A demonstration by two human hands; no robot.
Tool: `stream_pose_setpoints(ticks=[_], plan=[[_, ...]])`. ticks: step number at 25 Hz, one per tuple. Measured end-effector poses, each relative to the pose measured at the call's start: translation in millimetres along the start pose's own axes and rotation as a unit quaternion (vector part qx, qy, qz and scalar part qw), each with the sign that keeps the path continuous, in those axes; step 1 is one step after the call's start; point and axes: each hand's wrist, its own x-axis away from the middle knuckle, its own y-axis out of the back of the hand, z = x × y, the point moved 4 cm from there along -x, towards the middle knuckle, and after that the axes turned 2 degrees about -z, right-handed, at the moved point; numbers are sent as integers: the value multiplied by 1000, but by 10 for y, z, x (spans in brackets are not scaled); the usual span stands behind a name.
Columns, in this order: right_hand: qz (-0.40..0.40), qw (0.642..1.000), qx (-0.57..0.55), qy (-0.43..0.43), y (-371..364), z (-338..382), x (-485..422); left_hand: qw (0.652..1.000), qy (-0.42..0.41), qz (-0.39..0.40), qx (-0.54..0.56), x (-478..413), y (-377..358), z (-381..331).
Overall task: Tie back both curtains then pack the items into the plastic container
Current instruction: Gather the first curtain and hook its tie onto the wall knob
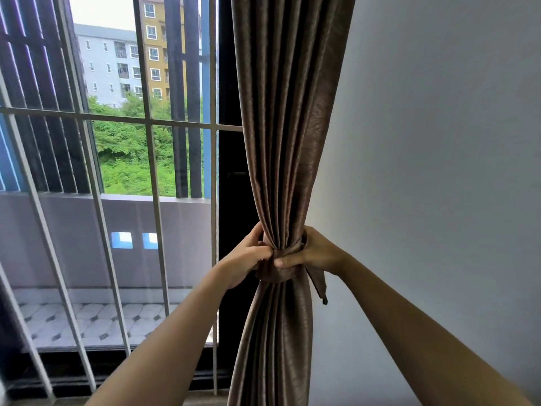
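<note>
A brown curtain (288, 127) hangs gathered into a tight bunch at the right side of the window. A matching brown tie-back band (285, 266) is wrapped around its waist, and one loose end (319, 284) of the band dangles to the right. My left hand (248, 256) grips the band and the curtain's left edge. My right hand (314, 253) holds the band from the right, thumb pressed on the knot. The other curtain and the plastic container are out of view.
White window bars (152, 159) run across the glass on the left, with a tiled balcony (96, 320) and buildings beyond. A plain white wall (439, 171) fills the right side. A dark window frame (231, 200) stands just behind the curtain.
</note>
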Motion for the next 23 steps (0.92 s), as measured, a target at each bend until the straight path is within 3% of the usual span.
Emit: stream_pose_setpoints(ticks=[5, 10, 15, 20, 23], plan=[[-24, 999, -14, -43, -25, -117, 16, 991, 1, 34, -132, 16, 56, -192], [-12, 999, -13, -42, -45, -42, 52, 930, 10, -58, -364, 7, 163, -352], [-22, 999, -34, -29, -98, -3, 92, 941, 22, -58, -333, 98, 134, -307], [-41, 997, -46, -36, -121, -12, 109, 881, -63, -137, -449, 101, 240, -391], [-26, 999, -18, -29, -134, 11, 118, 949, -4, -46, -312, 154, 329, -356]])
